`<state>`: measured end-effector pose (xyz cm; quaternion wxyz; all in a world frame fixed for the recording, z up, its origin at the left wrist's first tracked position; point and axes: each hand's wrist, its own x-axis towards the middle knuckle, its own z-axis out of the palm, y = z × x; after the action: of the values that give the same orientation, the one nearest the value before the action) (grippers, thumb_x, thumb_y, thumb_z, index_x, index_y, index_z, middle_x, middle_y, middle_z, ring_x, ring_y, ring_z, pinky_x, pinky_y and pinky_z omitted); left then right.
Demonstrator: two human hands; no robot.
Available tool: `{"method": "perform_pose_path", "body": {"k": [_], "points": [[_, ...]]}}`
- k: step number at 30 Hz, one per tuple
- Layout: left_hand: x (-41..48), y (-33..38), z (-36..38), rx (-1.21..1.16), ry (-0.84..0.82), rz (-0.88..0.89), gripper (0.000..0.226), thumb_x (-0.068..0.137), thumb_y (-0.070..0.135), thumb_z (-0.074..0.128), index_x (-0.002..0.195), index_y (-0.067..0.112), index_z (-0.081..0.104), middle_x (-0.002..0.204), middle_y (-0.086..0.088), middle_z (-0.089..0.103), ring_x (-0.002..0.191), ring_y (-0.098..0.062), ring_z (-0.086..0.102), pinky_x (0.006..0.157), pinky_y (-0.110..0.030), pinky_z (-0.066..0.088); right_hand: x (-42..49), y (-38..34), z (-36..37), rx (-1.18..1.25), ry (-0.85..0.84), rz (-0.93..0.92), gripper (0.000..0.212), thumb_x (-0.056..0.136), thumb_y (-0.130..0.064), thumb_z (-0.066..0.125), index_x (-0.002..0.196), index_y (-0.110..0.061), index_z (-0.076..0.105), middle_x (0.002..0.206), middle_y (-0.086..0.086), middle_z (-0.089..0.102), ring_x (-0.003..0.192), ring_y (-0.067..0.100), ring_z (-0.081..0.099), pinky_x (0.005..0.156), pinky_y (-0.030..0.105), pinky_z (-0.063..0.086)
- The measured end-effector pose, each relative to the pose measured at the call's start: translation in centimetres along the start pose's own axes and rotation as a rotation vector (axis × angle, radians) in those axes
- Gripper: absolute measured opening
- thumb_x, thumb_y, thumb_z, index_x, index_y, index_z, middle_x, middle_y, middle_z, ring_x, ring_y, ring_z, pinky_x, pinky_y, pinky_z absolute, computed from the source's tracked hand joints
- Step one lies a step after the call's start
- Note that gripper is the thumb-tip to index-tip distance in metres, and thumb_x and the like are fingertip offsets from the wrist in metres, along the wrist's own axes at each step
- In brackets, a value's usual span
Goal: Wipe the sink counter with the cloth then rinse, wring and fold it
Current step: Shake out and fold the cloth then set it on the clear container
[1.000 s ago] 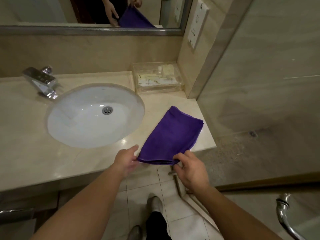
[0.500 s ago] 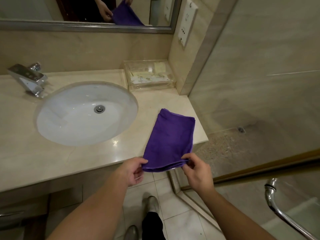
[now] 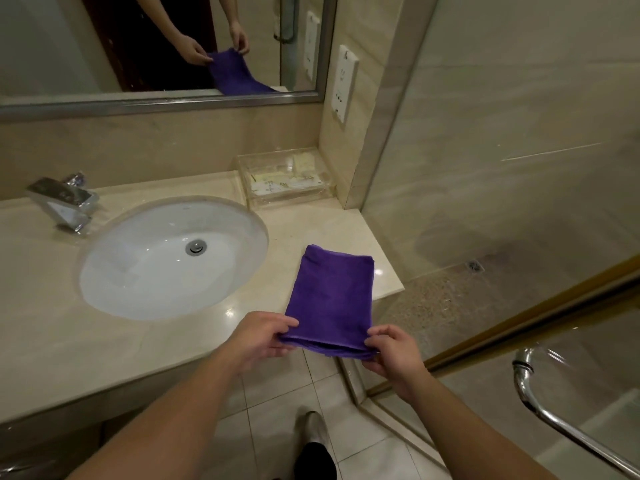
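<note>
Purple cloth [image 3: 332,299] is folded into a narrow rectangle, flat on the counter [image 3: 69,334], just right of the sink [image 3: 156,271]. Its near edge hangs past the counter's front edge. Left hand [image 3: 258,337] pinches the near-left corner, thumb on top, other fingers [image 3: 277,349] curled under. Right hand [image 3: 391,351] pinches the near-right corner, fingers [image 3: 381,332] closed over the edge. The cloth's far end lies apart from both hands. Faucet [image 3: 65,202] sits left of the sink and a clear tray [image 3: 287,178] stands at the back wall. The mirror [image 3: 156,46] reflects the same grip.
</note>
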<state>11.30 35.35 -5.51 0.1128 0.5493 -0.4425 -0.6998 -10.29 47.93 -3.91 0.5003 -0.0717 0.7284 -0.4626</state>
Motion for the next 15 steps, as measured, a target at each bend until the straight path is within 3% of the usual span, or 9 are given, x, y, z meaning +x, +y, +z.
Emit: {"method": "perform_pose_path", "body": {"k": [4, 7, 9, 15], "points": [[-0.6, 1.7, -0.2, 0.099, -0.043, 0.079, 0.045, 0.090, -0.014, 0.042, 0.099, 0.012, 0.078, 0.101, -0.011, 0.077, 0.089, -0.029, 0.075, 0.077, -0.034, 0.059, 0.2, -1.9, -0.1, 0.217, -0.045, 0.067, 0.029, 0.093, 0.007, 0.045, 0.101, -0.004, 0.071, 0.093, 0.015, 0.064, 0.070, 0.026, 0.064, 0.051, 0.028, 0.055], [-0.2, 2.0, -0.4, 0.224, -0.006, 0.236, 0.047, 0.080, -0.023, 0.058, 0.094, 0.017, 0.077, 0.095, -0.004, 0.077, 0.086, -0.018, 0.074, 0.072, -0.021, 0.057, 0.6, -3.0, -1.1, 0.298, -0.130, 0.127, 0.042, 0.087, 0.013, 0.035, 0.112, 0.002, 0.068, 0.086, 0.015, 0.057, 0.069, 0.024, 0.059, 0.062, 0.032, 0.054], [0.2, 2.2, -0.4, 0.209, 0.007, 0.273, 0.040, 0.078, -0.018, 0.069, 0.094, 0.018, 0.077, 0.087, 0.000, 0.078, 0.083, -0.013, 0.073, 0.074, -0.021, 0.058, 1.0, -3.4, -1.8, 0.245, -0.226, 0.099, 0.057, 0.081, 0.025, 0.029, 0.121, 0.003, 0.063, 0.092, 0.019, 0.061, 0.074, 0.025, 0.059, 0.070, 0.033, 0.053], [1.8, 3.8, 0.2, 0.182, 0.044, 0.294, 0.014, 0.088, 0.007, 0.070, 0.097, 0.015, 0.077, 0.082, -0.007, 0.077, 0.074, -0.017, 0.071, 0.075, -0.030, 0.053, 2.1, -3.7, -2.8, -0.097, -0.276, -0.091, 0.054, 0.076, 0.027, 0.061, 0.122, -0.002, 0.065, 0.112, 0.020, 0.073, 0.089, 0.027, 0.071, 0.080, 0.034, 0.061]]}}
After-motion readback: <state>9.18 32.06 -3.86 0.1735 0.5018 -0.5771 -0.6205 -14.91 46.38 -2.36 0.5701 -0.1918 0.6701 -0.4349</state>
